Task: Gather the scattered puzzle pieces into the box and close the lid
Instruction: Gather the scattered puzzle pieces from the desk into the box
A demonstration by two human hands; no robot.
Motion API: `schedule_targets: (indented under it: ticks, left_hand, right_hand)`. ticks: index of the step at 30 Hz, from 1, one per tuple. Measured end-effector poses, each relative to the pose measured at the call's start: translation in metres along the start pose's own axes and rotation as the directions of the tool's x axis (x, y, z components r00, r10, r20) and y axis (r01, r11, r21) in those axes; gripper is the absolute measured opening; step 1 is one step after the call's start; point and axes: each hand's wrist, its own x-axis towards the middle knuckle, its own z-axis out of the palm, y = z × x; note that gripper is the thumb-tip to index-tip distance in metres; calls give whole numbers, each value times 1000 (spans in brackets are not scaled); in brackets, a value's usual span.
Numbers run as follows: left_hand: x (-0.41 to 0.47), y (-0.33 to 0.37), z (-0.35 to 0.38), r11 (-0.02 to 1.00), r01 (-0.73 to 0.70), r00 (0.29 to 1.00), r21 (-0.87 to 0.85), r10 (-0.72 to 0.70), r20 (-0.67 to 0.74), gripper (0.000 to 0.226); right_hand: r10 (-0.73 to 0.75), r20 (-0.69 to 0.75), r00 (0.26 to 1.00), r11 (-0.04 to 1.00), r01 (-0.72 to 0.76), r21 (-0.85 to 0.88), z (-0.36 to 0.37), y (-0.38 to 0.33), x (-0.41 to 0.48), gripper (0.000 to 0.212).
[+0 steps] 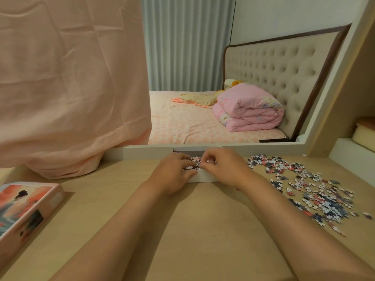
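**Early in the gather: some pieces boxed, most loose, lid off**

Progress: the white box (203, 177) sits at the far edge of the desk (203, 230), open, with a small heap of boxed pieces (193, 162) showing between the hands. The bulk is not in yet: the loose pieces (316, 197) spread over the right side of the desk, well apart from the box. The lid (26, 205), picture side up, lies at the left edge of the desk, well apart from the box too. Left to do, as I judge it: several more scoops, then fetch the lid and close it.

Hands: both forearms reach straight ahead and converge on the box. Left hand (174, 173) is palm down over the near left rim, its fingers (183, 159) bent and close together on the heap. Right hand (223, 167) sits over the right rim, fingers (209, 159) curled inward with tips bunched. Cannot tell whether either hand actually pinches pieces or just touches them.
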Motion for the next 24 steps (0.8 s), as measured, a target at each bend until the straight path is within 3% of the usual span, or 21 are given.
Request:
schedule_targets:
  ticks: [2,6,9,16,24]
  left_hand:
    - [-3,0,-1,1000,11,999,23,-12,37,34]
    - [-10,6,-3,998,9,996,61,-14,90,42]
    - [-14,10,-1,997,0,995,82,-9,104,51]
    - [-23,13,-4,987,78,982,138,-100,160,59]
    - [-35,-12,-21,958,223,941,183,-260,217,63]
  right_hand:
    - [47,-80,996,998,-45,33,-8,1,9,5]
    - [119,8,993,992,-119,36,-9,11,14,10]
    - [122,-52,991,993,-122,-5,-10,23,6,14]
    - [213,212,954,976,-216,-11,7,24,-9,62]
    - [150,296,943,981,-178,71,27,-7,-2,64]
